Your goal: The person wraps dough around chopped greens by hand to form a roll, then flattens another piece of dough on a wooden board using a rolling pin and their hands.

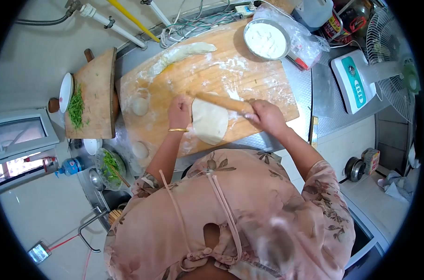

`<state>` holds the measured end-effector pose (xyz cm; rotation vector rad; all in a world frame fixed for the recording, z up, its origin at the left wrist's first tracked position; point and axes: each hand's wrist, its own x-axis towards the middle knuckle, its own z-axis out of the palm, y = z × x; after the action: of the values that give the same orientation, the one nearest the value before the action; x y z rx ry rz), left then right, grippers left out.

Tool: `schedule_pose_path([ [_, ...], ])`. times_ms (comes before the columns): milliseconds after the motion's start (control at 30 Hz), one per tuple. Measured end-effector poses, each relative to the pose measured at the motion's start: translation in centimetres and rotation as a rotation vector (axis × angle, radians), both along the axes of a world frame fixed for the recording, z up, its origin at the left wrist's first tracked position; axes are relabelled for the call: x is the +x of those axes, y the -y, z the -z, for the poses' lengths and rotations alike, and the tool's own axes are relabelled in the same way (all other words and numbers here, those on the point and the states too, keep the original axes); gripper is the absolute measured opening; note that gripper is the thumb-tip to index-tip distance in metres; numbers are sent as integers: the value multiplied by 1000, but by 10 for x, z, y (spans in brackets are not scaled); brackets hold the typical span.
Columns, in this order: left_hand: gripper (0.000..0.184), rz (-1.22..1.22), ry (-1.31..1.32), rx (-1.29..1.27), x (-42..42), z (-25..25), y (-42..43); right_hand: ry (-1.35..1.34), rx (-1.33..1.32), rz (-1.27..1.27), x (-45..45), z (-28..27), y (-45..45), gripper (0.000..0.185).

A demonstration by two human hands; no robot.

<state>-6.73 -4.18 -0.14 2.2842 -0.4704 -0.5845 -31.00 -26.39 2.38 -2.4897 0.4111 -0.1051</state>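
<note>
A flattened sheet of dough (210, 123) lies near the front edge of the floured wooden board (263, 84). My right hand (268, 116) is wrapped round one end of a rolling pin (223, 101), which slants across the far part of the sheet. Beside the sheet's left edge, my left hand (178, 112) is closed, close to the pin's other end; what its curled fingers hold, if anything, is hidden. Two round dough pieces, one farther back (140, 106) and one nearer me (140, 150), rest at the left. A long dough roll (184, 55) lies along the back.
A metal bowl of flour (267, 39) stands at the board's back right. Left are a cutting board (94, 112) with chopped greens (76, 108) and a glass bowl of greens (110, 167). A kitchen scale (355, 81) and a fan (391, 60) stand at right.
</note>
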Motion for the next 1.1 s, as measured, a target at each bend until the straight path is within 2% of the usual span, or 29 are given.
schedule_pose_path([
  [33, 31, 0, 165, 124, -2, -14, 3, -8, -13, -46, 0, -1, -6, 43],
  [133, 47, 109, 641, -68, -4, 15, -9, 17, -57, -119, 2, -1, -16, 41],
  [233, 61, 461, 592, 330, -25, 7, -4, 51, -114, -118, 10, -3, -14, 35],
  [300, 65, 437, 509, 380, -19, 2, 8, 141, -220, -83, 21, 3, -7, 32],
  [367, 66, 434, 479, 419, -4, 2, 24, 99, -237, 31, 36, 7, 3, 31],
  [433, 66, 450, 507, 440, 18, 3, 48, 134, -262, 148, 53, 7, 12, 28],
  [567, 67, 489, 501, 465, 27, -3, 62, 75, -242, 134, 48, -1, 12, 32],
  [733, 68, 612, 517, 465, -5, -1, 15, 90, -318, -9, -16, -7, -10, 57],
  [767, 68, 597, 533, 444, -2, 2, 17, 14, -346, 10, -20, -10, -10, 61],
  [867, 67, 521, 587, 399, 24, 10, 54, 22, -402, 60, -5, -4, 1, 66],
  [1033, 63, 368, 695, 394, 38, -11, 106, 28, -277, 42, 21, -2, 26, 51],
  [1100, 63, 334, 629, 309, 31, -20, 101, 62, -210, 41, 15, 1, 28, 47],
])
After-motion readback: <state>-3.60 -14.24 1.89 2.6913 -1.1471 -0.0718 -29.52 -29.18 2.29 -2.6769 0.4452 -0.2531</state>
